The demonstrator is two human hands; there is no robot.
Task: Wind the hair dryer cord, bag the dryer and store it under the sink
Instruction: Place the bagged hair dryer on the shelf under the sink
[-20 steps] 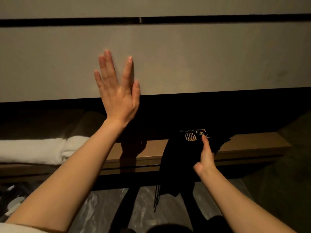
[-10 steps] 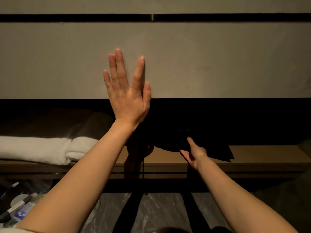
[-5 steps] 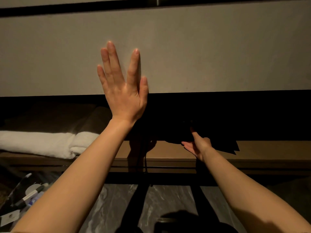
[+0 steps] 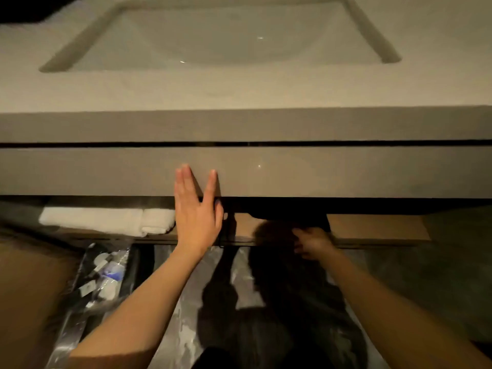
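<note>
The black drawstring bag with the dryer lies far back on the wooden shelf under the sink, mostly lost in shadow. A thin black string hangs over the shelf's front edge. My left hand is pressed flat, fingers spread, against the grey vanity front panel. My right hand is at the shelf's front edge just below the bag, fingers curled and blurred. Whether it touches the bag I cannot tell.
Folded white towels lie on the shelf's left part. Below left, a bin lined with clear plastic holds small wrappers. A grey marble floor runs under the shelf.
My view has risen, so the countertop and basin now show. The bag went from hanging over the shelf edge to deep under the vanity. My right hand has drawn back to the shelf edge.
</note>
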